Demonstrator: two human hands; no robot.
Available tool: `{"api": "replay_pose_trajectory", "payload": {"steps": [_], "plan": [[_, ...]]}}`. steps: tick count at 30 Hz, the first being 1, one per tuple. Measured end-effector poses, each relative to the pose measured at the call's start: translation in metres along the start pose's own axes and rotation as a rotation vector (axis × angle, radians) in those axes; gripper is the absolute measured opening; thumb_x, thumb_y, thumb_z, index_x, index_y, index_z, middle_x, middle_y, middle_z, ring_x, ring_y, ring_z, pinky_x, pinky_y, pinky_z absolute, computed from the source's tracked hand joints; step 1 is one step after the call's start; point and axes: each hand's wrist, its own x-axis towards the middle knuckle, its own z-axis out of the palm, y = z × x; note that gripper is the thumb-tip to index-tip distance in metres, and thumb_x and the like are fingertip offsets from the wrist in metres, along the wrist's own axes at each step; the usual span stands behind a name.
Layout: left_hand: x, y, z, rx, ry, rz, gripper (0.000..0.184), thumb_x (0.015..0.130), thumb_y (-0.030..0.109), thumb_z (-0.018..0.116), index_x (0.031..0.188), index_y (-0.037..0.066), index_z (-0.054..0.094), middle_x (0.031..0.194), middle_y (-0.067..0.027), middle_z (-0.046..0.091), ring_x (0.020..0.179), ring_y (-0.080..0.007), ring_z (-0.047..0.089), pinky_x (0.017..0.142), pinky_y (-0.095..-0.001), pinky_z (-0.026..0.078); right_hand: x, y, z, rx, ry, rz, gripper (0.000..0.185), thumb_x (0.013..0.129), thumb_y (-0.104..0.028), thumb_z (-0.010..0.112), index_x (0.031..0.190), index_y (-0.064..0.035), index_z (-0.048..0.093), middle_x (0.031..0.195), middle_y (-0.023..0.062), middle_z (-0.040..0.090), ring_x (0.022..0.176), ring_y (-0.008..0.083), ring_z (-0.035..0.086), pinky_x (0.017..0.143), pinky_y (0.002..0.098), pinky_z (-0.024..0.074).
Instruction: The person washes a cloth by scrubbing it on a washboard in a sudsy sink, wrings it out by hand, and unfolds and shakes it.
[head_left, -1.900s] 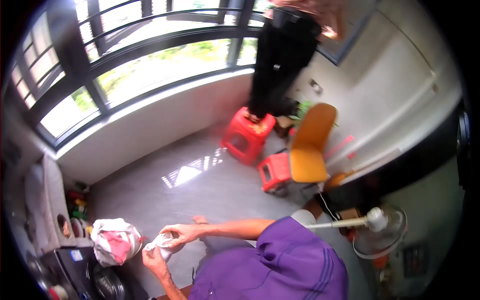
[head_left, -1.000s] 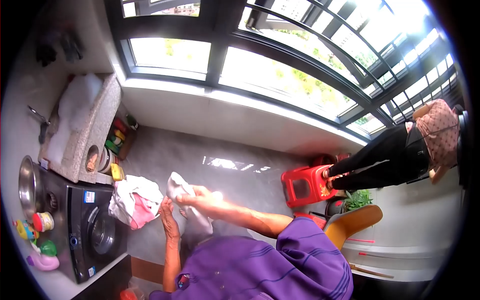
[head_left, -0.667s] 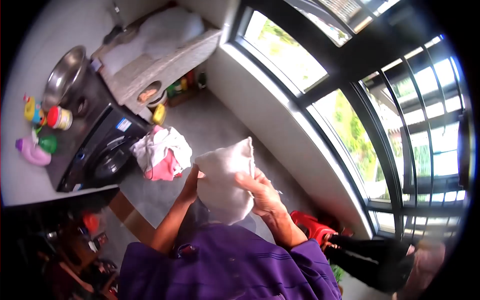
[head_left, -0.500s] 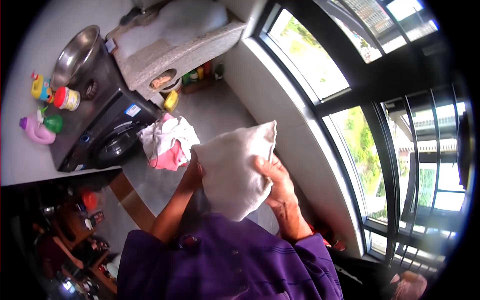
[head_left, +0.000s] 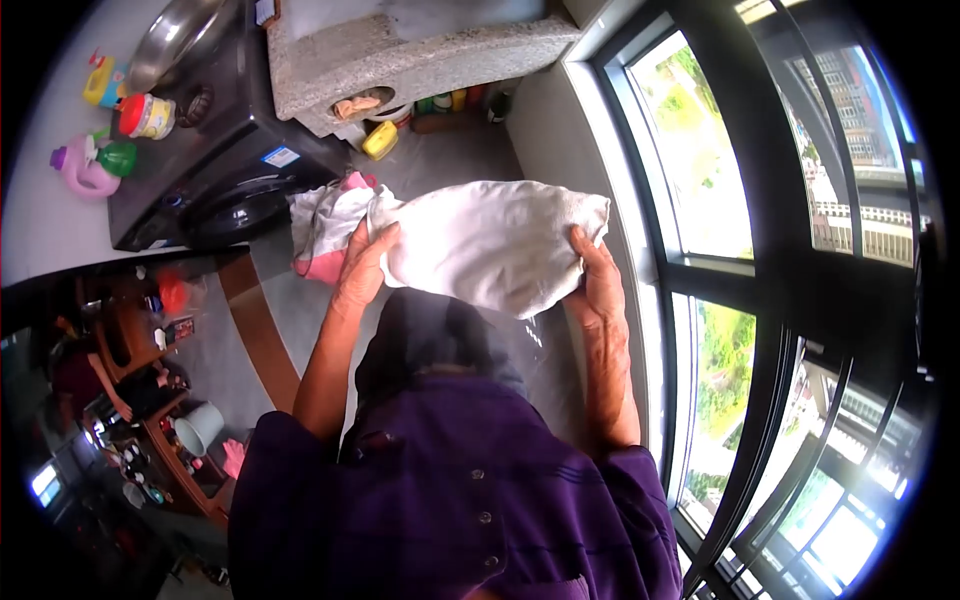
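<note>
A white cloth [head_left: 490, 242] is stretched crosswise in front of my body, its exact kind not clear. My left hand [head_left: 362, 266] grips its left end, thumb on top and most fingers hidden. At the other end, my right hand [head_left: 600, 284] pinches the edge, with the thumb over the fabric and the fingers behind it. Just past my left hand sits a pile of white and pink laundry [head_left: 325, 230], partly covered by the cloth; what supports it is hidden.
A dark front-loading washing machine [head_left: 235, 150] stands at left, carrying a metal basin [head_left: 170, 50], a red-lidded tub [head_left: 147, 117] and a pink detergent bottle [head_left: 88, 168]. A stone sink [head_left: 420, 62] is ahead. Barred windows [head_left: 690, 150] line the right. Another person [head_left: 85, 385] is at lower left.
The white cloth has gone from upright and bunched to spread wide and level. My hands have moved apart and farther forward. The view has shifted too.
</note>
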Motion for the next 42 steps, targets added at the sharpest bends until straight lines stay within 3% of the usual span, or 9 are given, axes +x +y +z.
{"api": "replay_pose_trajectory", "payload": {"steps": [6,11,18,22,27,28,34,40,42], "plan": [[0.037,0.022,-0.012,0.042,0.065,0.065,0.039,0.093,0.011,0.062,0.130,0.002,0.054,0.119,-0.0063,0.064,0.108,-0.0162,0.061,0.097,-0.0301,0.047,0.054,-0.006,0.006,-0.315,0.006,-0.063,0.027,0.094,-0.016,0.064,0.118,-0.0043,0.063,0.109,0.0082,0.068,0.098,0.0188,0.066,0.085,0.0334,0.0540],[0.072,0.031,-0.028,0.105,0.139,0.020,0.036,0.092,0.012,0.064,0.126,0.001,0.058,0.115,-0.0048,0.065,0.105,-0.0139,0.061,0.094,-0.0281,0.046,0.098,-0.023,0.056,-0.659,-0.032,-0.212,0.026,0.095,-0.025,0.065,0.107,-0.0015,0.065,0.076,-0.0035,0.057,0.063,0.0043,0.046,0.055,0.0216,0.0362],[0.144,0.070,-0.064,0.102,0.237,0.044,0.034,0.094,0.014,0.063,0.126,0.004,0.058,0.116,-0.0044,0.065,0.104,-0.0145,0.060,0.092,-0.0289,0.047,0.182,-0.055,0.121,-0.953,-0.218,-0.035,0.033,0.096,-0.027,0.061,0.113,0.0021,0.063,0.088,0.0016,0.064,0.074,0.0085,0.055,0.067,0.0236,0.0453],[0.182,0.115,-0.070,0.093,0.251,0.075,0.030,0.094,0.017,0.063,0.122,0.005,0.059,0.112,-0.0024,0.065,0.103,-0.0116,0.059,0.091,-0.0268,0.046,0.235,-0.070,0.144,-0.795,-0.328,0.087,0.034,0.099,-0.018,0.053,0.125,0.0042,0.058,0.113,0.0083,0.065,0.102,0.0160,0.063,0.090,0.0283,0.0498],[0.222,0.171,-0.070,0.123,0.265,0.084,0.030,0.095,0.022,0.064,0.119,0.004,0.062,0.106,-0.0010,0.066,0.096,-0.0097,0.060,0.086,-0.0256,0.047,0.331,-0.080,0.161,-0.702,-0.283,0.115,0.032,0.098,-0.019,0.057,0.122,0.0027,0.061,0.104,0.0046,0.066,0.089,0.0100,0.061,0.074,0.0240,0.0504],[0.233,0.182,-0.069,0.118,0.268,0.078,0.030,0.095,0.023,0.064,0.118,0.004,0.063,0.105,-0.0007,0.067,0.094,-0.0094,0.060,0.085,-0.0254,0.048,0.310,-0.097,0.224,-0.852,-0.201,0.082,0.034,0.096,-0.024,0.061,0.119,0.0017,0.063,0.093,0.0012,0.064,0.079,0.0083,0.058,0.067,0.0238,0.0462],[0.318,0.242,-0.031,0.217,0.342,0.362,0.030,0.094,0.021,0.065,0.118,0.002,0.064,0.104,-0.0024,0.069,0.093,-0.0093,0.059,0.085,-0.0267,0.047,0.349,-0.141,0.323,-1.085,-0.283,-0.326,0.037,0.089,-0.030,0.071,0.106,0.0017,0.065,0.079,-0.0017,0.059,0.065,0.0086,0.048,0.057,0.0248,0.0378],[0.454,0.210,-0.002,0.126,0.246,0.521,0.029,0.095,0.018,0.064,0.119,0.001,0.065,0.109,-0.0044,0.071,0.098,-0.0118,0.063,0.086,-0.0285,0.050,0.498,-0.119,0.305,-0.943,-0.260,-0.395,0.030,0.089,-0.027,0.070,0.096,0.0019,0.065,0.074,0.0027,0.061,0.066,0.0092,0.052,0.057,0.0291,0.0435],[0.504,0.169,-0.008,0.593,0.380,0.382,0.025,0.092,0.015,0.065,0.115,0.003,0.066,0.104,-0.0099,0.072,0.093,-0.0194,0.067,0.083,-0.0328,0.051,0.530,-0.096,0.298,-1.161,-0.173,-0.498,0.028,0.092,-0.028,0.067,0.091,-0.0003,0.063,0.072,0.0043,0.062,0.062,0.0103,0.055,0.055,0.0311,0.0460]]}}
